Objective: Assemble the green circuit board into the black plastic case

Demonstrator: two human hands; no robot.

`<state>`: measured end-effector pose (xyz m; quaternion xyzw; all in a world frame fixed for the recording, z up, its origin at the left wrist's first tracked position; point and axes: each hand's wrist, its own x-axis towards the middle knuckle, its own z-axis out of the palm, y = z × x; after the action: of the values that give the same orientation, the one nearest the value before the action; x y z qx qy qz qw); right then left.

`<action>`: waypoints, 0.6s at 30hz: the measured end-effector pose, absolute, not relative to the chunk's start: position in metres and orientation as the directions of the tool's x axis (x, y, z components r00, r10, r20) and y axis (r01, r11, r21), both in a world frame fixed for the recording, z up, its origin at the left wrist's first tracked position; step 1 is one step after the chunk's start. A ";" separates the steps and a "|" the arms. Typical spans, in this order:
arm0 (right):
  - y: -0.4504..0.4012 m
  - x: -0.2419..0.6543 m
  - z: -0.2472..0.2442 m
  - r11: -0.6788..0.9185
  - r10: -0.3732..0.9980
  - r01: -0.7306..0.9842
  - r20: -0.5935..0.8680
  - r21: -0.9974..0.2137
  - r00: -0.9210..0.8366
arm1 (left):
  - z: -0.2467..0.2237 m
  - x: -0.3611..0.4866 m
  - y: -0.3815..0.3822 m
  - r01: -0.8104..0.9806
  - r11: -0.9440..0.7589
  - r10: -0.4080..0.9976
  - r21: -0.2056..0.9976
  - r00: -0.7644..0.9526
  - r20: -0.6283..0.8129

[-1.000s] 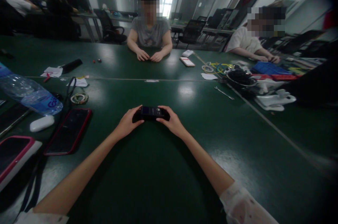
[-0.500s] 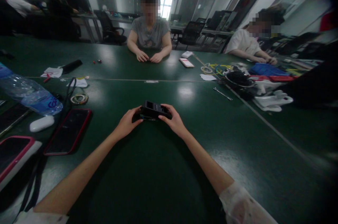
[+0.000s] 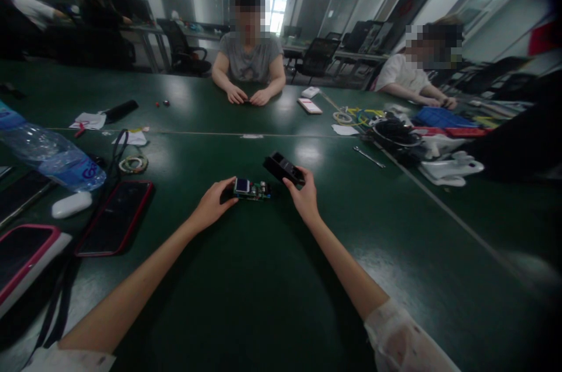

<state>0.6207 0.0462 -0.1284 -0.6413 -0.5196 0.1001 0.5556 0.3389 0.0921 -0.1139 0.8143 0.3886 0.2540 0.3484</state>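
The left hand (image 3: 211, 202) holds the left end of a small green circuit board with a dark-blue square screen (image 3: 253, 189), thumb on the near side and fingers curled round the far side. The board sits at the middle of a wide dark green tabletop (image 3: 241, 296), screen upward and towards the left, its long axis running nearly straight from left to right; whether its underside rests fully on the surface I cannot tell.

The right hand (image 3: 306, 199) grips the right end of a black plastic oblong shell (image 3: 282, 166), pinched between thumb and fingers. That shell is to the far right of the board, separate from it, and its long axis slants from far left to near right, so the two pieces are out of line with each other. The relation that matters is this angled gap: the shell's free left end lies just beyond the board's right end, on the far side, and the right hand is the nearer one to that end of the board.

Farther right, well away from both hands, lies a slim silver metal wrench (image 3: 369, 157). To the left, near the left forearm, lies a black-screened phone in a red case (image 3: 115, 217)
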 end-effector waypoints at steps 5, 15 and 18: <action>0.048 0.628 -0.139 0.083 0.788 0.625 0.435 -0.776 0.436 | -0.109 0.338 0.088 0.469 -0.477 0.802 0.744 0.578 0.150; 0.045 0.625 -0.134 0.036 0.813 0.757 0.459 -0.653 0.357 | -0.100 0.334 0.088 0.617 -0.640 0.741 0.457 0.652 0.158; 0.043 0.623 -0.133 0.028 0.812 0.761 0.459 -0.648 0.361 | -0.103 0.330 0.091 0.643 -0.659 0.734 0.391 0.662 0.149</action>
<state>0.6233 0.0432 -0.1329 -0.6964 -0.5647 0.0291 0.4420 0.3297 0.0912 -0.1028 0.8986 0.3831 0.1485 0.1541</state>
